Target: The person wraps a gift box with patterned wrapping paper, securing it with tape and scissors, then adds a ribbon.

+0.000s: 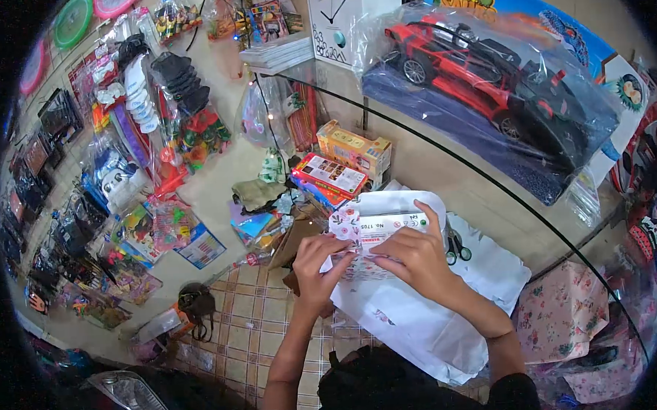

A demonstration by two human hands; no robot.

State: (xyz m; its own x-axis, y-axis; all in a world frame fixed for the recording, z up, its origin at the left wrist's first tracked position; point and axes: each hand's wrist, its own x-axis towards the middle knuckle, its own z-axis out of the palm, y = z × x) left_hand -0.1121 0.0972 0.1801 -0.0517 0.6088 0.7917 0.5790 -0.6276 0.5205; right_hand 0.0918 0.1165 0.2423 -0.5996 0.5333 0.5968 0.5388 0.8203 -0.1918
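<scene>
In front of me is a white box (pixel 394 225) with printed labels, one reading "No. 1705". Floral wrapping paper (pixel 345 222) is folded over its left side. My left hand (pixel 321 267) pinches the paper's edge at the near left corner. Thumb and fingers of my right hand (pixel 413 258) are closed on the paper at the near side, while one finger reaches up along the box's right edge. A large white sheet of the paper (pixel 429 329) spreads below, its floral print partly showing. Dark-handled scissors (pixel 459 249) lie on it, right of my right hand.
A red toy car in clear plastic (pixel 477 88) sits on the glass counter, whose dark edge (pixel 489 180) runs diagonally. Small boxes (pixel 331 177) stand beyond the paper. Packaged goods (pixel 118 177) hang at left; pink floral paper (pixel 564 308) lies at right.
</scene>
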